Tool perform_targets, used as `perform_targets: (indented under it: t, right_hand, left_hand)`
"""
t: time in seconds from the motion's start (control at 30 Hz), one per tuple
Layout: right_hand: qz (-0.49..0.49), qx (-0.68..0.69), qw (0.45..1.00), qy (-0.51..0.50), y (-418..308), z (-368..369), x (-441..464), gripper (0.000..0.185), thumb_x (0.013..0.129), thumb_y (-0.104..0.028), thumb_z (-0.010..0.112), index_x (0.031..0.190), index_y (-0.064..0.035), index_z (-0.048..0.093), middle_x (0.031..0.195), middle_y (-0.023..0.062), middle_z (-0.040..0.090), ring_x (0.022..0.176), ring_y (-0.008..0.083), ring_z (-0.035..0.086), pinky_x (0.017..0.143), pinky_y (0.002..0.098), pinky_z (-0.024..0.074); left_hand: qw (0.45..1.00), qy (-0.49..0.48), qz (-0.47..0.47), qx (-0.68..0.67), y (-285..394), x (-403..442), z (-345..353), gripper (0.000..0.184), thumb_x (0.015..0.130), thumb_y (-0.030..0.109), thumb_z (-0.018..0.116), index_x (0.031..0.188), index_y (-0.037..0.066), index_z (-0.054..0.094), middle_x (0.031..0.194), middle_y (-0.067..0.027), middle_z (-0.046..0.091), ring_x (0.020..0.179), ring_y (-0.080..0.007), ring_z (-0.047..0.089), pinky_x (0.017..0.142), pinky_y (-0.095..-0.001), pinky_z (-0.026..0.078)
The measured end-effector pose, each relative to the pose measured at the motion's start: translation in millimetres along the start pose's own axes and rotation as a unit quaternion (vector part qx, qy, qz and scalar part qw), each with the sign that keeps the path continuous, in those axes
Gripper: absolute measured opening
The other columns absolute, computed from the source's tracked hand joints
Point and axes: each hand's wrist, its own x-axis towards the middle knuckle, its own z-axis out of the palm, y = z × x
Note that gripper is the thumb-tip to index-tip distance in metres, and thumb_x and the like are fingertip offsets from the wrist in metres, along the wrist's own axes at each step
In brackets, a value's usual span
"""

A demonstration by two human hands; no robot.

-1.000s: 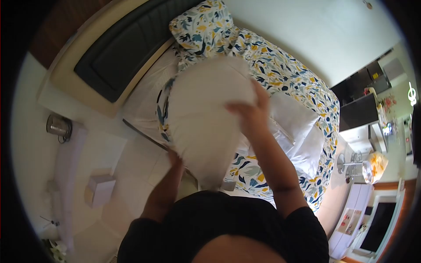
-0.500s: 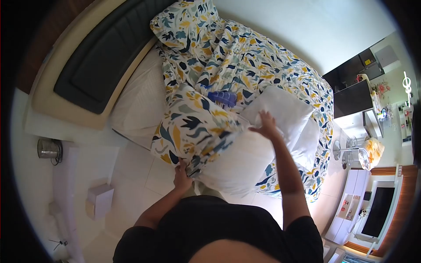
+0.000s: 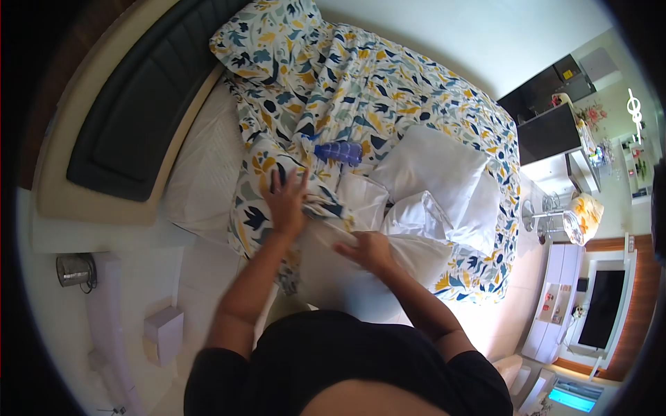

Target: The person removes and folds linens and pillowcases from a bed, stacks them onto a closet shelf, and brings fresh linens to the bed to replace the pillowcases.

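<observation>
My left hand [image 3: 286,204] lies with its fingers spread on a white pillowcase [image 3: 257,197] printed with navy, yellow and grey leaf shapes. Close to my body, a white pillow [image 3: 322,260] sits partly under the bunched printed cloth, and its near end is blurred. My right hand [image 3: 371,251] rests on that pillow, its fingers stretched leftward and slightly apart. A small purple-blue striped item [image 3: 340,152] lies beyond my hands on the printed bed cover [image 3: 388,90]; I cannot tell its kind.
White pillows [image 3: 437,163] and crumpled white cloth [image 3: 416,218] lie on the bed to the right. A dark padded headboard [image 3: 139,118] stands at the left. A metal cylinder [image 3: 75,270] is at the far left. On the right are a glass table [image 3: 555,222] and a television [image 3: 602,308].
My left hand has gone from the cloth's near edge up onto the printed fabric and opened. My right hand has moved back toward my body. The printed cloth has bunched up, and the pillow has shifted nearer.
</observation>
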Motion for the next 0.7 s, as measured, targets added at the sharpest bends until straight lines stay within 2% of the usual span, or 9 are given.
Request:
perform_targets:
  t: [0.03, 0.13, 0.23, 0.37, 0.4, 0.6, 0.63, 0.67, 0.7]
  right_hand:
    - [-0.054, 0.018, 0.998, 0.014, -17, -3, -7, 0.046, 0.076, -0.050, 0.063, 0.069, -0.0051, 0.064, 0.060, 0.0153, 0.061, 0.057, 0.0340, 0.060, 0.059, 0.0429, 0.0485]
    - [-0.303, 0.058, 0.949, 0.066, -66, -6, -22, 0.031, 0.077, -0.030, 0.067, 0.059, -0.0073, 0.055, 0.052, 0.0103, 0.052, 0.050, 0.0291, 0.054, 0.053, 0.0398, 0.0432]
    - [-0.408, 0.090, 0.909, -0.013, -94, -16, -41, 0.018, 0.072, -0.022, 0.063, 0.060, -0.0089, 0.055, 0.056, 0.0100, 0.055, 0.056, 0.0294, 0.057, 0.062, 0.0397, 0.0462]
    - [-0.428, 0.165, 0.888, 0.013, -94, -39, -64, 0.028, 0.071, -0.019, 0.065, 0.056, -0.0107, 0.043, 0.054, 0.0059, 0.046, 0.054, 0.0252, 0.051, 0.057, 0.0367, 0.0409]
    - [-0.418, 0.165, 0.894, 0.002, -82, -50, -71, 0.025, 0.069, -0.018, 0.065, 0.057, -0.0104, 0.045, 0.056, 0.0068, 0.048, 0.057, 0.0258, 0.052, 0.059, 0.0376, 0.0416]
    - [-0.271, 0.201, 0.941, -0.004, -18, -115, -159, 0.021, 0.068, -0.007, 0.070, 0.067, -0.0080, 0.049, 0.065, 0.0066, 0.052, 0.060, 0.0270, 0.053, 0.061, 0.0366, 0.0423]
    - [-0.251, 0.332, 0.889, 0.193, 26, -88, -182, 0.019, 0.072, -0.005, 0.071, 0.083, -0.0066, 0.056, 0.076, 0.0082, 0.057, 0.064, 0.0257, 0.056, 0.066, 0.0362, 0.0441]
    - [-0.120, 0.206, 0.915, 0.325, 53, -86, -217, 0.032, 0.074, -0.008, 0.073, 0.101, -0.0047, 0.055, 0.089, 0.0085, 0.060, 0.070, 0.0211, 0.059, 0.068, 0.0348, 0.0467]
    - [0.217, 0.376, 0.824, 0.365, 59, -100, -236, 0.034, 0.074, -0.011, 0.074, 0.101, -0.0015, 0.056, 0.091, 0.0083, 0.061, 0.074, 0.0180, 0.059, 0.066, 0.0318, 0.0489]
  left_hand:
    - [0.996, 0.004, 0.027, 0.091, -19, 15, 2, 0.060, 0.078, 0.015, 0.061, 0.133, 0.030, 0.044, 0.140, -0.0026, 0.037, 0.133, -0.0394, 0.026, 0.094, -0.0726, 0.022]
    - [0.996, -0.008, -0.023, 0.086, -77, 65, 6, 0.046, 0.086, 0.017, 0.050, 0.127, 0.039, 0.050, 0.144, 0.0012, 0.032, 0.133, -0.0390, 0.026, 0.090, -0.0703, 0.030]
    - [0.985, -0.082, -0.100, 0.115, -117, 97, -10, 0.040, 0.088, 0.025, 0.050, 0.124, 0.041, 0.052, 0.138, -0.0033, 0.041, 0.128, -0.0354, 0.035, 0.088, -0.0624, 0.038]
    - [0.949, -0.132, -0.202, 0.200, -224, 118, 8, 0.026, 0.088, 0.026, 0.047, 0.102, 0.015, 0.067, 0.100, -0.0136, 0.065, 0.099, -0.0319, 0.061, 0.080, -0.0462, 0.049]
    - [0.952, -0.102, -0.230, 0.173, -226, 111, -8, 0.025, 0.085, 0.023, 0.048, 0.093, 0.007, 0.066, 0.099, -0.0145, 0.066, 0.093, -0.0336, 0.063, 0.077, -0.0437, 0.051]
    - [0.930, -0.016, -0.353, 0.101, -318, 87, -19, 0.028, 0.085, 0.023, 0.053, 0.103, 0.005, 0.063, 0.103, -0.0132, 0.064, 0.094, -0.0272, 0.062, 0.079, -0.0399, 0.050]
    - [0.931, 0.009, -0.358, 0.069, -336, 88, -22, 0.028, 0.085, 0.022, 0.054, 0.104, 0.005, 0.062, 0.103, -0.0128, 0.063, 0.094, -0.0260, 0.062, 0.079, -0.0390, 0.050]
    - [0.931, 0.038, -0.362, 0.035, -348, 89, -31, 0.028, 0.085, 0.021, 0.054, 0.105, 0.004, 0.062, 0.103, -0.0125, 0.063, 0.094, -0.0248, 0.061, 0.078, -0.0382, 0.050]
    - [0.930, 0.073, -0.359, -0.020, -368, 87, -36, 0.028, 0.084, 0.020, 0.054, 0.106, 0.004, 0.061, 0.103, -0.0121, 0.063, 0.094, -0.0236, 0.061, 0.078, -0.0373, 0.050]
